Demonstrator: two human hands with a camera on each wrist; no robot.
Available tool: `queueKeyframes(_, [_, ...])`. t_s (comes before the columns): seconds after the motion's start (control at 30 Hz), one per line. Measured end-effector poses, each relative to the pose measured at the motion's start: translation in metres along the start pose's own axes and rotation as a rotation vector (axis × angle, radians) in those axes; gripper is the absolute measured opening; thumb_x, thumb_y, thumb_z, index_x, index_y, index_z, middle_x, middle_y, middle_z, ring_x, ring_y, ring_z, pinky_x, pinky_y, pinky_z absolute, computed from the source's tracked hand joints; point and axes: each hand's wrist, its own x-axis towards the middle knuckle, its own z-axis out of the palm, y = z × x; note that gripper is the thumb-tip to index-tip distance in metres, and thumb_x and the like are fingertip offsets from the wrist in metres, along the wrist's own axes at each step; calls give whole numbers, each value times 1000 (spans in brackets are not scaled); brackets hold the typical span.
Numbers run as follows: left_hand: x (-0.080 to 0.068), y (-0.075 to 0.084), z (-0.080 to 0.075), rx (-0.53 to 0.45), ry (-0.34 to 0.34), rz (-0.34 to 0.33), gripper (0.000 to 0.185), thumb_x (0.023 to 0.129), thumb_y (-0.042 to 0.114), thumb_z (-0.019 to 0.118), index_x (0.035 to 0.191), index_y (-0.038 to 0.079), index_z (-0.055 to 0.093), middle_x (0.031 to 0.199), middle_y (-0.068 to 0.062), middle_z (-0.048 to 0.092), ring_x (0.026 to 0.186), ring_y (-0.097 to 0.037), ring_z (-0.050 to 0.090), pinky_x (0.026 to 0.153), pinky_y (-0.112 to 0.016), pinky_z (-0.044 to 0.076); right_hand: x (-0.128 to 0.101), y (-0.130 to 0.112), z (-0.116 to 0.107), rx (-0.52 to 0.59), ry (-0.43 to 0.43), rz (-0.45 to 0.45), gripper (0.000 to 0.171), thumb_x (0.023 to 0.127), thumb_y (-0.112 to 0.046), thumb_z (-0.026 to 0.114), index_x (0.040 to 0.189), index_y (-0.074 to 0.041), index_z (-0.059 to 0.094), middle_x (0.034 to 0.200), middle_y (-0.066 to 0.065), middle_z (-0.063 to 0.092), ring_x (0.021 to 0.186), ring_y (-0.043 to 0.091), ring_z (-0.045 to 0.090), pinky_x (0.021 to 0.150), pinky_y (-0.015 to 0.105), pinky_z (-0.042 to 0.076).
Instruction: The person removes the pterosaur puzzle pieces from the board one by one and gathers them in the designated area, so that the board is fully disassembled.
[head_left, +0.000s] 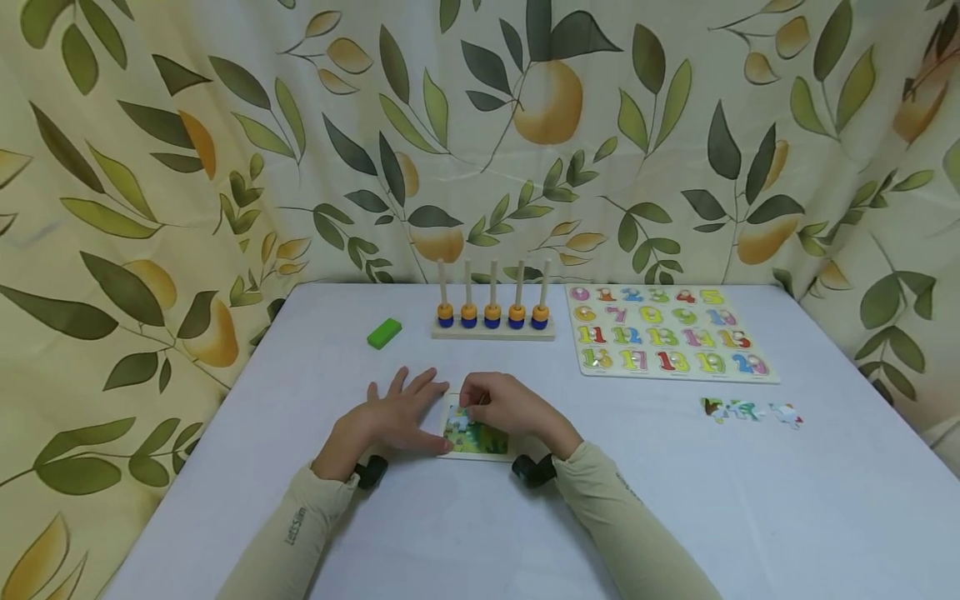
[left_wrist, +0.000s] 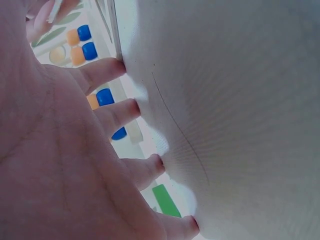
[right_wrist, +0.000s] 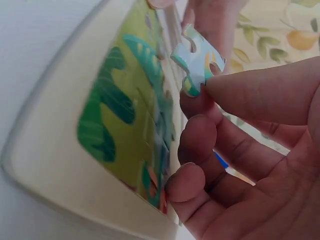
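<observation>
A small jigsaw board (head_left: pixel 480 457) with a pale frame and a green leafy picture lies on the white table between both hands. My left hand (head_left: pixel 397 415) rests at its left side with fingers spread, its thumb on the frame's lower left. In the left wrist view, those fingertips (left_wrist: pixel 131 106) press down on the table. My right hand (head_left: pixel 513 406) is over the board's upper part. Between thumb and index finger it pinches a jigsaw piece (right_wrist: pixel 201 59), pale blue with green and orange, tilted above the picture. The hand covers part of the board in the head view.
Behind the hands stands a wooden peg rack (head_left: pixel 492 332) with orange and blue beads. A green block (head_left: pixel 384 333) lies to its left. At the back right is a number puzzle board (head_left: pixel 675 377); loose jigsaw pieces (head_left: pixel 744 410) lie in a row before it.
</observation>
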Motion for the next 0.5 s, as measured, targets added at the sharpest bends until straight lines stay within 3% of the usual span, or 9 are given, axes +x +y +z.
queueKeyframes(0.27, [1, 0, 3, 19, 17, 2, 105, 88, 70, 75, 170, 21, 32, 179, -8, 11, 161, -50, -1, 112, -86, 2, -10, 4, -16, 47, 64, 52, 9, 102, 0, 66, 104, -8, 70, 97, 1, 68, 90, 20, 59, 82, 36, 51])
queueKeyframes(0.5, [-2, 7, 1, 24, 15, -6, 102, 90, 64, 77, 169, 18, 33, 179, -9, 12, 161, -50, 0, 114, -85, 2, -22, 10, -35, 85, 132, 81, 8, 102, -1, 66, 104, -6, 71, 102, 4, 69, 95, 23, 61, 87, 38, 52])
